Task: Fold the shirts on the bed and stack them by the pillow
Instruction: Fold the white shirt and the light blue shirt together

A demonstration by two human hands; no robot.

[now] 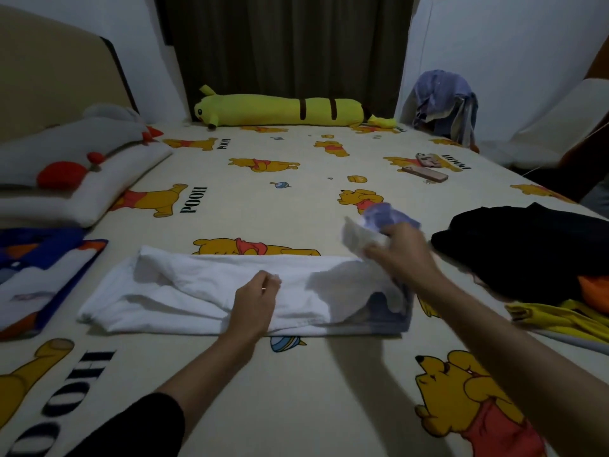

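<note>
A white shirt [184, 285] with a bluish print lies folded into a long strip across the bed [296, 206] in front of me. My left hand [255, 300] rests on its middle, fingers loosely curled, pressing the cloth down. My right hand [400, 253] grips the shirt's right end and holds it lifted above the bed, blurred. A folded blue, white and orange shirt [43, 275] lies at the left, just below the white pillow [89, 179]. At the right lie a black shirt [527, 245], a yellow one [560, 319] and an orange one [594, 291], unfolded.
A long yellow plush toy [280, 110] lies along the far edge under a dark curtain. A phone [426, 173] with keys rests at the far right of the bed. Purple clothes [441, 100] hang over a chair beyond it. A grey plush [75, 143] sits on the pillow.
</note>
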